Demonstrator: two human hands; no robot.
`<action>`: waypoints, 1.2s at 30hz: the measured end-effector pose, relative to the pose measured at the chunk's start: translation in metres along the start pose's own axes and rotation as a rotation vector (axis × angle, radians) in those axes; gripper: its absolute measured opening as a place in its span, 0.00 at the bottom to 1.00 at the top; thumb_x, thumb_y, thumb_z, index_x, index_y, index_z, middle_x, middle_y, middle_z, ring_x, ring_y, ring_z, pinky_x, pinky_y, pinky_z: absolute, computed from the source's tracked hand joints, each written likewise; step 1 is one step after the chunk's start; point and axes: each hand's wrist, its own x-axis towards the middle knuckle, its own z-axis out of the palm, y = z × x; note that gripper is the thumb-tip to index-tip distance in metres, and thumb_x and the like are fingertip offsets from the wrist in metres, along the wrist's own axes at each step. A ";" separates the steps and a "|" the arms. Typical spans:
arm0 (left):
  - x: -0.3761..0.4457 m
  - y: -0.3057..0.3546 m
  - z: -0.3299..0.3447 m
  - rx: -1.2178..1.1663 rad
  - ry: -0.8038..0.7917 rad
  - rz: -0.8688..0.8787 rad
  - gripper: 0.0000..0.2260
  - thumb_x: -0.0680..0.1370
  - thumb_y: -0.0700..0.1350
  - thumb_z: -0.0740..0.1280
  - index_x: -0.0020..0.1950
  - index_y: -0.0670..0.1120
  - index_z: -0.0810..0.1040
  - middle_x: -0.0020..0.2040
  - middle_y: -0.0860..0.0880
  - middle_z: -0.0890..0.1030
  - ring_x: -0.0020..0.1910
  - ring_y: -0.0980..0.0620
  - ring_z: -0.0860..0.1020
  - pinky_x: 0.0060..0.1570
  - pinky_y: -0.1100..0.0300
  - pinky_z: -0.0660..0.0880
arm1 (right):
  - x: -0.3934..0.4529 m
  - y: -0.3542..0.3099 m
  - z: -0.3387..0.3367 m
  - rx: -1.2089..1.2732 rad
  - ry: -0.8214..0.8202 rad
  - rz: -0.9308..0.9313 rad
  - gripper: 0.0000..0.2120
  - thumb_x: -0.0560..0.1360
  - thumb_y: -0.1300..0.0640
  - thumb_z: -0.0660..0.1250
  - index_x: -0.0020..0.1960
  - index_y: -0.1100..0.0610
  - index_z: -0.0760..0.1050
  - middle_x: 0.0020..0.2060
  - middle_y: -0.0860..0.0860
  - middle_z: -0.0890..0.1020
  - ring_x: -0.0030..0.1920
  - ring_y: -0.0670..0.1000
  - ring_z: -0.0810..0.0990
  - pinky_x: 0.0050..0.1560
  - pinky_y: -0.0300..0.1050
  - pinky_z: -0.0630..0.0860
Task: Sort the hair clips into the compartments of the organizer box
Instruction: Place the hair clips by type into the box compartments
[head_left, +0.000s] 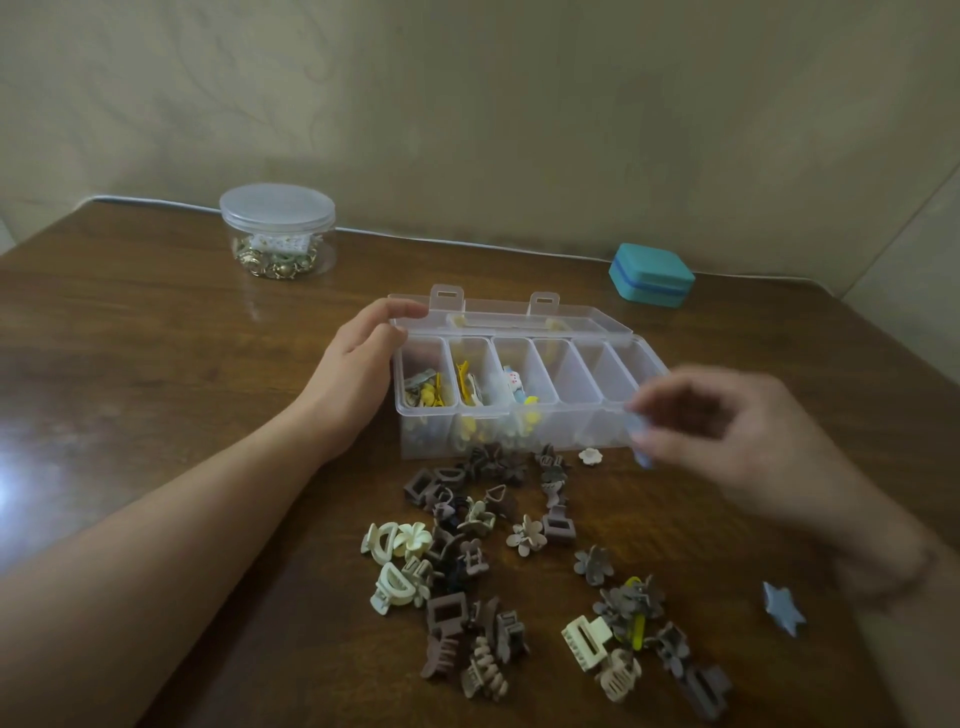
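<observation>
- Head view: the left hand (358, 358) rests against the left end of the clear plastic organizer box (524, 384), fingers curled over the corner of its open lid, steadying it.
- Blurred with motion, the right hand (727, 441) pinches a small pale-blue hair clip (640, 441) just beside the box's right front corner.
- Three left compartments already hold clips; the three on the right look empty, so the blue clip likely belongs in one of those. Lift it clear of the front wall, let go low inside, and keep the left hand bracing the box.
- A loose pile of brown, grey and cream claw clips (519, 587) lies in front of the box, and a blue star-shaped clip (783, 607) sits apart at the right.
- The glossy dark wooden bench (156, 364) stands against a beige wall; a lidded clear round jar (277, 231) and a teal case (651, 274) stand near its back edge.
</observation>
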 end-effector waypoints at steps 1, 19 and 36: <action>-0.001 0.001 0.000 0.003 0.000 0.000 0.18 0.73 0.53 0.56 0.58 0.61 0.79 0.64 0.46 0.79 0.68 0.46 0.73 0.69 0.37 0.69 | 0.015 -0.007 0.003 0.116 0.028 -0.005 0.08 0.67 0.53 0.73 0.46 0.47 0.81 0.40 0.44 0.84 0.36 0.41 0.81 0.37 0.32 0.77; -0.002 0.003 0.005 -0.005 0.009 0.023 0.19 0.74 0.50 0.56 0.61 0.54 0.79 0.63 0.52 0.77 0.64 0.52 0.74 0.65 0.47 0.71 | -0.060 0.025 -0.022 -0.380 0.033 0.028 0.08 0.71 0.37 0.65 0.48 0.34 0.77 0.48 0.33 0.79 0.49 0.36 0.77 0.40 0.33 0.75; -0.004 0.009 0.004 -0.010 0.012 0.001 0.18 0.77 0.48 0.57 0.62 0.53 0.79 0.60 0.52 0.79 0.61 0.53 0.76 0.61 0.47 0.73 | -0.002 -0.010 0.011 -0.092 0.249 -0.176 0.07 0.73 0.59 0.70 0.49 0.49 0.81 0.42 0.43 0.84 0.43 0.42 0.83 0.43 0.30 0.77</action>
